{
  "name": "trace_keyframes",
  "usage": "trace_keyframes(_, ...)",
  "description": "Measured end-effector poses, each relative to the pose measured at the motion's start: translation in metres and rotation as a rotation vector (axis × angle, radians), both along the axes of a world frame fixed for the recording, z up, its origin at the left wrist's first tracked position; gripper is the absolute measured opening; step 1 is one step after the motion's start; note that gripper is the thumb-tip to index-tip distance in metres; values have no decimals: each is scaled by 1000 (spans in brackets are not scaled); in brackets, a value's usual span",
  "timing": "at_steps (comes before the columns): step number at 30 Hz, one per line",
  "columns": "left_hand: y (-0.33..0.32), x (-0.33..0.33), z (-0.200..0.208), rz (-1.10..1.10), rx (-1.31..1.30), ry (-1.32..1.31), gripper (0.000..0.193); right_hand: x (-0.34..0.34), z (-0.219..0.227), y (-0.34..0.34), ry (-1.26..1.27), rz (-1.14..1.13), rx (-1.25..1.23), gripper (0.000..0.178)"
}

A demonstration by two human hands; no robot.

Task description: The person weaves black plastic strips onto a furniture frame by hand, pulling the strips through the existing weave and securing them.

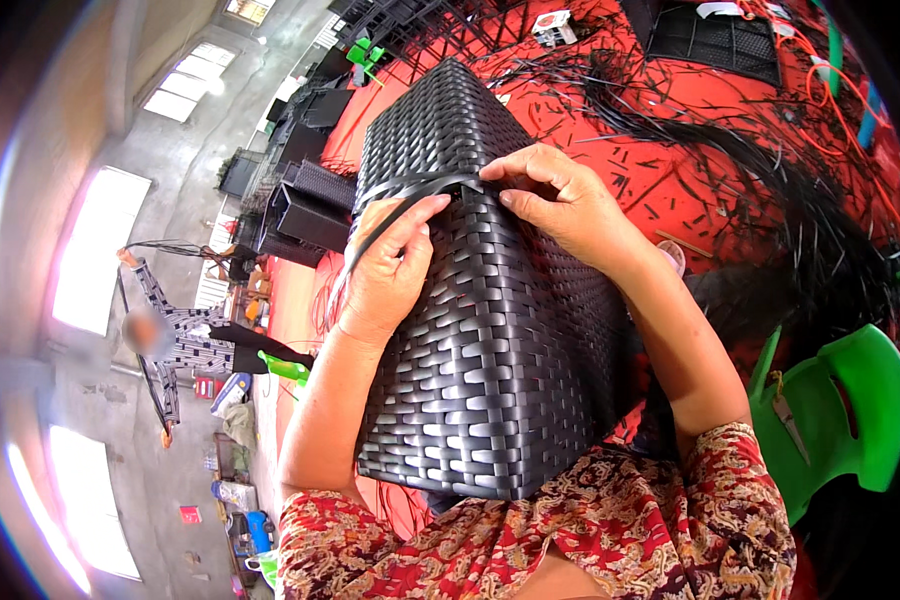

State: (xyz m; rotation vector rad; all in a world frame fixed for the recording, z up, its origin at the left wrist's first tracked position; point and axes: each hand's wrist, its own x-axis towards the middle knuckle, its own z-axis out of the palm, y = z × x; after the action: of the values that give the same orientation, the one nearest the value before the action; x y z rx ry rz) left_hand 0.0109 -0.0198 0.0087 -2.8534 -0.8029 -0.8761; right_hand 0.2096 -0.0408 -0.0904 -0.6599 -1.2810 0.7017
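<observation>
A long box-shaped piece of black woven rattan [470,330] stands in front of me, its woven corner edge running away from me. Across its upper part lies a loose flat black strip [422,190], which loops back over my left hand. My left hand [390,265] rests against the left face, thumb and fingers closed around the strip close to the corner. On the other side of that corner, my right hand [560,200] pinches at the strip's end with thumb and forefinger. The fingertips partly hide the spot where the strip enters the weave.
Loose black strips [770,170] lie heaped on the red floor [660,190] at right, among scattered offcuts. A green chair [840,410] at lower right has scissors [790,420] on it. Dark woven pieces [310,205] stand at left, where another person [185,335] holds strips with arms spread.
</observation>
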Motion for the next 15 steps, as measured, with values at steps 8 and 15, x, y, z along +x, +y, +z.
trace_keyframes(8, -1, -3, 7, 11, -29, 44, 35, 2, -24, -4, 300, 276, -213, 17)
trace_keyframes(15, -4, -2, 10, 42, -65, 48, 33, -4, -20, -9, 359, 317, -226, 17)
